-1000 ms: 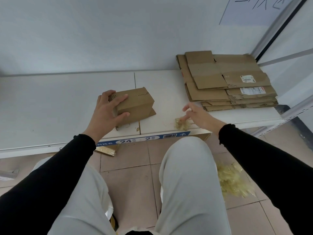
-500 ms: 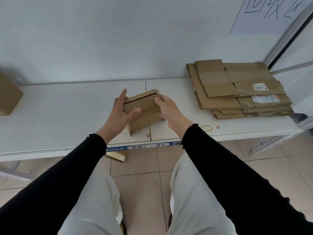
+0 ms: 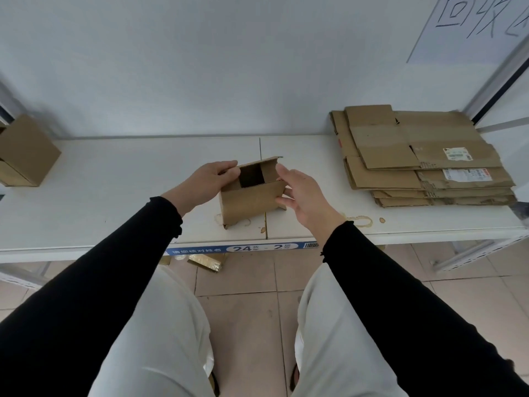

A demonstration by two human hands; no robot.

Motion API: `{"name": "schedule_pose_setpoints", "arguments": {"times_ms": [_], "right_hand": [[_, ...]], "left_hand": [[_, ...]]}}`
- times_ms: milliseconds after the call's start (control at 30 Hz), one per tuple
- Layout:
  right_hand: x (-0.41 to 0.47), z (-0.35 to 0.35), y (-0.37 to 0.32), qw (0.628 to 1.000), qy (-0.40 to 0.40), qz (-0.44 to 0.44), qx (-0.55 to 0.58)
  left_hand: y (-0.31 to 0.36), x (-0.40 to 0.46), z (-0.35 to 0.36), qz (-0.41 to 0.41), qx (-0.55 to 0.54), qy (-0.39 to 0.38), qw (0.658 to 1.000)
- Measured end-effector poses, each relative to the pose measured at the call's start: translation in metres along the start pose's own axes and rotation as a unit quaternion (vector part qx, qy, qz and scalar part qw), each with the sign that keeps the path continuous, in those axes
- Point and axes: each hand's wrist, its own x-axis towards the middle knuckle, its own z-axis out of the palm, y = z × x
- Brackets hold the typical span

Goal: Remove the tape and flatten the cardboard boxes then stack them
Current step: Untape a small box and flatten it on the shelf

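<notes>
On the white shelf, both hands, left and right, grip an opened box.

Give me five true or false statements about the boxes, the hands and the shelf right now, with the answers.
1. The box in the middle is open at the top. True.
2. The left hand grips the box's left side. True.
3. The flat stack lies at the left end of the shelf. False: it lies at the right end.
4. The right hand rests on the stack. False: it is at the box's right side, thumb on its front, apart from the stack.
5. Another unflattened box stands at the shelf's far left. True.
</notes>
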Motion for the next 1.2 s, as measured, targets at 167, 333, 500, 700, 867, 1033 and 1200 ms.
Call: {"name": "schedule_pose_setpoints", "arguments": {"times_ms": [167,333,500,700,867,1033,1200], "right_hand": [[0.000,0.001,-0.004,0.979,-0.088,-0.022,-0.182],[0.008,0.009,-0.019,0.854,-0.169,-0.069,-0.487],[0.009,0.013,-0.015,0.760,-0.141,-0.072,-0.631],[0.002,-0.004,0.004,0.891,-0.085,-0.123,-0.428],[-0.003,-0.011,0.002,0.986,-0.033,0.001,-0.162],[-0.001,-0.007,-0.007,0.999,-0.023,-0.027,-0.004],[0.019,-0.005,-0.010,0.998,0.008,0.031,0.048]], "left_hand": [[0.004,0.003,0.010,0.018,0.025,0.187,0.982],[0.001,0.009,0.028,0.041,0.105,0.234,0.966],[0.001,0.005,0.024,0.003,0.128,0.181,0.975],[-0.009,0.008,0.009,-0.007,-0.060,0.106,0.993],[-0.019,-0.008,0.000,-0.067,-0.207,0.003,0.976],[-0.011,-0.013,-0.013,0.076,0.019,0.051,0.996],[-0.018,-0.009,-0.020,0.218,0.283,0.065,0.932]]}}
